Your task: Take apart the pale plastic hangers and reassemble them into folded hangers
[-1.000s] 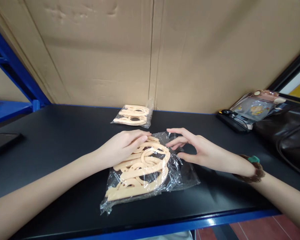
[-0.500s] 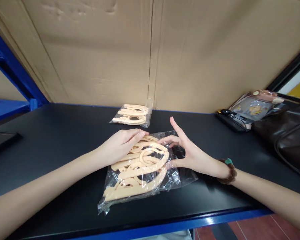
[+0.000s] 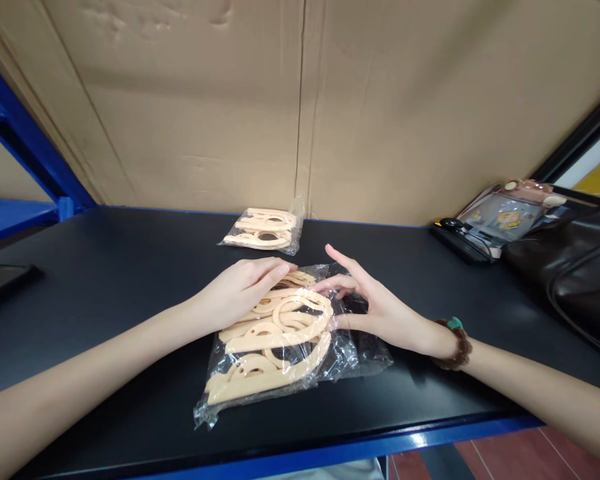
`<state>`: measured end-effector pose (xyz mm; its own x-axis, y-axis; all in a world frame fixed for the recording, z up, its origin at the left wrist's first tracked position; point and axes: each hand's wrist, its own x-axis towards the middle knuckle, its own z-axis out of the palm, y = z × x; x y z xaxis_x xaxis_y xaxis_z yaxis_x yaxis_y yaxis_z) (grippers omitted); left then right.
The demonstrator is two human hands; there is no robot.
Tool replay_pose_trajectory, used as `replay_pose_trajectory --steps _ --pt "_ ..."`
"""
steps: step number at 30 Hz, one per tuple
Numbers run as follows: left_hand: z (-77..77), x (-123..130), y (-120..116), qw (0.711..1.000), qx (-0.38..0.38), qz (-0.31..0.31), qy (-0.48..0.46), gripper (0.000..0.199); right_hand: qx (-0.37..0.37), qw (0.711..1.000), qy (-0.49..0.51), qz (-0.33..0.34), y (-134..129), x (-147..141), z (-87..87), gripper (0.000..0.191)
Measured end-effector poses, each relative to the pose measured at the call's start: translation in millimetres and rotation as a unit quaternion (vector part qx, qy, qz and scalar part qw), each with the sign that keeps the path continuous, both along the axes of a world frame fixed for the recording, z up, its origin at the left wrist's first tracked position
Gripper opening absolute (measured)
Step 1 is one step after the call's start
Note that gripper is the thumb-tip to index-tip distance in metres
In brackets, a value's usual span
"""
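Observation:
In front of me lies a clear plastic bag (image 3: 350,357) packed with flat beige pieces (image 3: 280,333) that look like folding clothes hangers. Across the bag's upper left part rests my left hand (image 3: 247,287), fingers stretched out and held together. My right hand (image 3: 365,293) is at the bag's right side, its fingers spread. One finger points up, while other fingertips and the thumb touch the bag and the ends of the pieces through the film. Part of the upper left pieces is hidden under my left hand.
A second clear bag of beige pieces (image 3: 265,230) lies farther back on the black table (image 3: 130,267). At the right are a dark leather bag (image 3: 575,267), a black device (image 3: 463,240) and a clear pouch (image 3: 505,213). A cardboard wall (image 3: 205,120) stands behind.
The pieces inside the near bag have shifted slightly left. My right hand has moved a little left, its raised finger lower than before. My left hand stays in place.

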<state>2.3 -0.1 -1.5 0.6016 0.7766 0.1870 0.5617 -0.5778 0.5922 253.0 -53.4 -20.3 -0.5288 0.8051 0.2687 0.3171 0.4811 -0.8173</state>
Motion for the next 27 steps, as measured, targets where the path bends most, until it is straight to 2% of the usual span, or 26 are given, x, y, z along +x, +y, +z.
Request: replay_pose_trajectory --steps 3,10,22,24,27 --pt "-0.4 -0.2 -0.1 1.000 0.001 0.001 0.002 0.048 0.001 1.000 -0.006 -0.008 -0.9 -0.1 0.3 0.091" --pt "0.6 0.7 -1.1 1.000 0.001 -0.001 0.000 0.048 0.067 0.996 -0.014 -0.059 -1.4 -0.4 -1.9 0.082" --pt "0.0 0.3 -1.0 1.000 0.021 -0.006 0.014 0.048 0.059 0.998 -0.010 -0.019 -3.8 -0.2 3.4 0.072" --pt "0.2 0.4 -1.6 0.999 0.025 -0.009 0.020 0.047 0.048 0.999 -0.017 -0.016 -3.8 1.1 4.3 0.075" --pt "-0.6 0.4 -3.0 0.997 0.061 -0.006 0.046 0.046 0.020 0.998 -0.050 0.026 -5.1 3.3 6.3 0.086"
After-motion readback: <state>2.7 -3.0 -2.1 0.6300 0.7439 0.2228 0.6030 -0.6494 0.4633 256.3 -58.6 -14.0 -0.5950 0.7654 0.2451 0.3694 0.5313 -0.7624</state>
